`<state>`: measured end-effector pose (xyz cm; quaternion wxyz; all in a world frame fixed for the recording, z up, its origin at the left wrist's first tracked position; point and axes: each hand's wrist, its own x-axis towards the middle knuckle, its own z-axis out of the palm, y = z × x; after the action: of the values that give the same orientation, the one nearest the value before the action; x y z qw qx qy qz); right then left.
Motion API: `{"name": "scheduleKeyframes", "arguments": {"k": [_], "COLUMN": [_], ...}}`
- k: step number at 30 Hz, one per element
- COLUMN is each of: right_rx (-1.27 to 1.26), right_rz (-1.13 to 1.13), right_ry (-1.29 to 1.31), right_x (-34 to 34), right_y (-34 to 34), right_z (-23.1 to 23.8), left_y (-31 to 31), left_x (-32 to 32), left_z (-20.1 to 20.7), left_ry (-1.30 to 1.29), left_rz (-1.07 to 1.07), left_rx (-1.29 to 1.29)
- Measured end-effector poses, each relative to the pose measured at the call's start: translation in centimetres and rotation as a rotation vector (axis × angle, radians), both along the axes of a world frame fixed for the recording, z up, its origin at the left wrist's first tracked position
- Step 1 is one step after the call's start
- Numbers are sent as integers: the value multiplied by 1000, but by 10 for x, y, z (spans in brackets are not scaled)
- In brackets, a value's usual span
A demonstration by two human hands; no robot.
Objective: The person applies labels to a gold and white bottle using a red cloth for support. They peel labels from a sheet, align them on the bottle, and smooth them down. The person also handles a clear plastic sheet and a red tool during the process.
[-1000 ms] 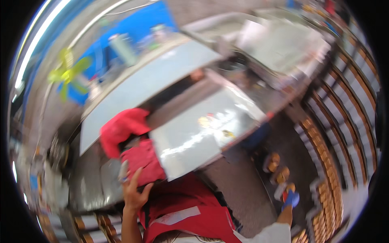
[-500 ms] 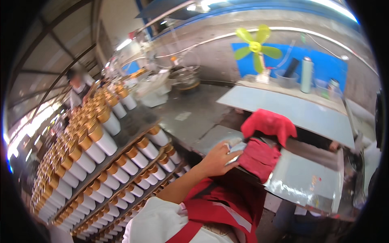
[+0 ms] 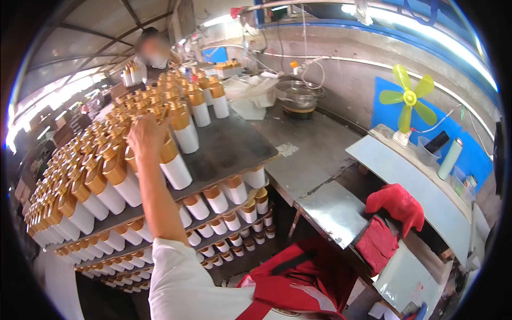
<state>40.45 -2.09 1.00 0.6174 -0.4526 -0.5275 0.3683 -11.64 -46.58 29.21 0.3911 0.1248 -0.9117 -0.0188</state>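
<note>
Bottles [image 3: 177, 172] on rack [image 3: 234, 143], left hand [image 3: 145, 134] at their tops

Left hand: above the rack, fingers bent over gold tops, firm hold not tellable; bottles: white below, rowed along the rack's tiers; right hand [image 3: 420, 312]: blue sliver, well right of the rack, state not tellable; fan [image 3: 409, 98]: beyond the rack, rightward.
</note>
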Motion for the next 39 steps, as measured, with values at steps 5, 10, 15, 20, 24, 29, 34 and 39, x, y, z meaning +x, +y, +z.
{"name": "scheduleKeyframes", "arguments": {"k": [5,10,15,20,24,29,34,39], "right_rx": [112,-92,-91,-112,-389,-465,-594,-614], "right_rz": [249,624,793,997,711,706,760,728], "right_ry": [-170,2,-255,-569,-343,-281,-290,-402], "right_x": [-48,-98,-157,-204,-209,-223,-230,-228], "right_y": [10,-9,9,35,77,85,101,103], "right_z": [-16,58,84,83,28,22,33,36], "left_y": [16,96,254,433,509,448,450,450], "left_x": [17,58,23,58,66,98,108,112], "left_z": [-22,-23,-65,-121,-175,-244,-275,-284], "left_ry": [224,329,-197,-648,-985,-864,-758,-779], "left_rz": [-320,-1131,-2140,-2635,-2350,-2314,-2216,-2150], "left_rx": [-92,-161,58,188,486,337,332,299]}}
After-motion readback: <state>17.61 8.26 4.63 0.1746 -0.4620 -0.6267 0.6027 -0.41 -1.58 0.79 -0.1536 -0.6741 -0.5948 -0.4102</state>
